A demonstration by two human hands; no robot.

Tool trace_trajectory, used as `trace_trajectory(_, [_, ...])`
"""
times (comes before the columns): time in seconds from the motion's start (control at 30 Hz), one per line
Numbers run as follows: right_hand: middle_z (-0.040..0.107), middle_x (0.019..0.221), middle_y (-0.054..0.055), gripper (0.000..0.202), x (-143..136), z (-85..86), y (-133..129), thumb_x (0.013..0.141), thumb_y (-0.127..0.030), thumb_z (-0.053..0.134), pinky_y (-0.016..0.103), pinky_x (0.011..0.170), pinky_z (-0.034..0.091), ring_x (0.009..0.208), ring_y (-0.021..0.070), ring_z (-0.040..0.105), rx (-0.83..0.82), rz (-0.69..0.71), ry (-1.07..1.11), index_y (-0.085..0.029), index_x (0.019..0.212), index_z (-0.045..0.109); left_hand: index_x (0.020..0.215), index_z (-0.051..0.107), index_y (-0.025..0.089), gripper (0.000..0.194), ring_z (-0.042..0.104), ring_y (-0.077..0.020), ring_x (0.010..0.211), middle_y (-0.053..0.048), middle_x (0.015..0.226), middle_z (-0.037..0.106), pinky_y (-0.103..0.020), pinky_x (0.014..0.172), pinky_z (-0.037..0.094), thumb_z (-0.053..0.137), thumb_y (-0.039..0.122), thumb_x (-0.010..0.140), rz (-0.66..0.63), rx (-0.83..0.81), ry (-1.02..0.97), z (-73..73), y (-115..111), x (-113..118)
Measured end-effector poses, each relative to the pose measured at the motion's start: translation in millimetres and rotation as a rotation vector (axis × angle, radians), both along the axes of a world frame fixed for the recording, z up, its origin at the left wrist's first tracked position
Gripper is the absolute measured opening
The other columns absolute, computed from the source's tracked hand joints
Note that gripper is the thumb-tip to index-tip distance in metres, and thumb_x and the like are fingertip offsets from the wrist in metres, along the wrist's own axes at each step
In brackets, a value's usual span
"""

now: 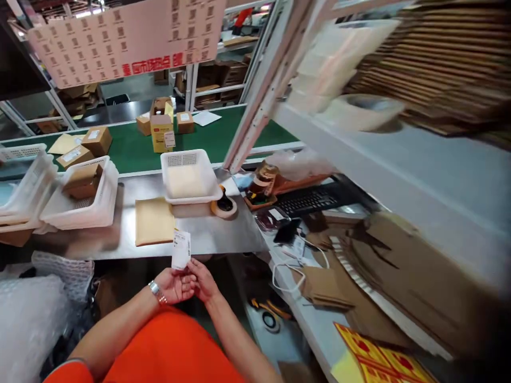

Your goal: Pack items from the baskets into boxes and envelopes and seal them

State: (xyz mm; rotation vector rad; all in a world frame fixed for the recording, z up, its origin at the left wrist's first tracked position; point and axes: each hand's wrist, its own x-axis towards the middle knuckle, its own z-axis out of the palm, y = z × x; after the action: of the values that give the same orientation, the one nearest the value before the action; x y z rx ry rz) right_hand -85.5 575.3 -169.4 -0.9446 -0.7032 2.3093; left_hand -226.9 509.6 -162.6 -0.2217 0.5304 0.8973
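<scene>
A white printed label stands up between my two hands at the front edge of the steel table. My left hand, with a metal watch on the wrist, is palm up with curled fingers at the label's lower edge. The fingers of my right hand pinch its lower right corner. Just beyond, a yellowish padded envelope lies flat on the table, partly behind the label. Behind it is a white plastic basket with a pale envelope inside. A tape dispenser touches the basket's right side.
Stacked white baskets stand left, one holding a brown box. Small cartons and an open yellow box sit on the green conveyor. Right are a keyboard, cables and cardboard sheets. A shelf overhangs there. Bubble wrap lies lower left.
</scene>
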Motion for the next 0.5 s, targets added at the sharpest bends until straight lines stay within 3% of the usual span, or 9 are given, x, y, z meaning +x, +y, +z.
trace_trajectory(0.1, [0.076,0.089,0.003,0.054,-52.6,-14.5,17.4,0.068,-0.067,0.090,0.028,0.060,0.058,0.074,0.0178,0.070,0.110,-0.090,-0.135,-0.025,0.090,0.063,0.099,0.072,0.012,0.045,0.078,-0.0221,0.079,-0.013,0.089,0.082,-0.034,0.081,0.053,0.053,0.052,0.108,0.134,-0.078,0.009,-9.6,-6.4,-30.4])
trace_trajectory(0.17, [0.078,0.096,0.004,0.055,-88.7,-25.7,36.9,0.068,-0.069,0.086,0.033,0.074,0.063,0.089,0.0213,0.073,0.181,-0.109,-0.225,-0.026,0.090,0.062,0.091,0.069,0.014,0.054,0.076,-0.0221,0.076,-0.013,0.087,0.081,-0.033,0.077,0.053,0.050,0.062,0.107,0.233,-0.123,0.070,-14.4,-12.7,-52.3])
trace_trajectory(0.33, [0.076,0.081,0.001,0.041,-148.9,-52.9,82.7,0.069,-0.055,0.085,0.032,0.071,0.061,0.076,0.0196,0.072,0.248,0.024,-0.442,-0.023,0.084,0.064,0.081,0.064,0.017,0.046,0.075,-0.0202,0.069,-0.010,0.083,0.079,-0.031,0.071,0.053,0.059,0.056,0.105,0.295,-0.226,0.277,-25.9,-31.0,-106.2])
trace_trajectory(0.5, [0.075,0.074,0.002,0.024,-159.4,-78.7,88.7,0.080,-0.043,0.074,0.029,0.063,0.058,0.068,0.0189,0.074,0.290,0.101,-0.728,-0.024,0.080,0.060,0.079,0.063,0.017,0.042,0.073,-0.0166,0.062,-0.008,0.078,0.079,-0.026,0.062,0.053,0.069,0.052,0.101,0.259,-0.256,0.385,-39.2,-32.5,-143.5])
